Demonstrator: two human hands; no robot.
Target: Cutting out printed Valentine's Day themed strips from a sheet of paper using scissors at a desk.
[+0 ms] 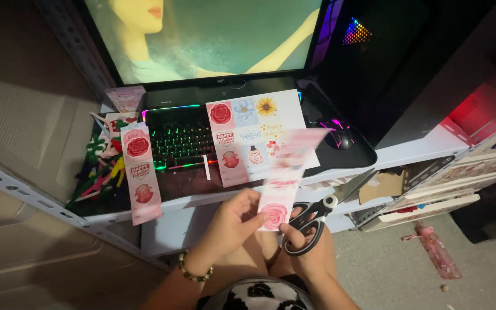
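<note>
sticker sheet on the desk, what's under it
The sticker sheet lies over the right end of the lit keyboard and the dark desk mat. The keys beneath it are covered, so nothing more shows there.

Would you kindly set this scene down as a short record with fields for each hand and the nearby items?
Left hand: left hand pinches a pink paper strip printed with a rose, held upright.
Right hand: right hand holds black-handled scissors, blades pointing up beside the strip.
Desk: printed sticker sheet lies over a backlit keyboard; a cut pink strip hangs over the shelf edge.
Left of keyboard: pile of coloured pipe cleaners.
Behind: lit monitor; computer mouse.
Wrist: beaded bracelet on the left.
</note>
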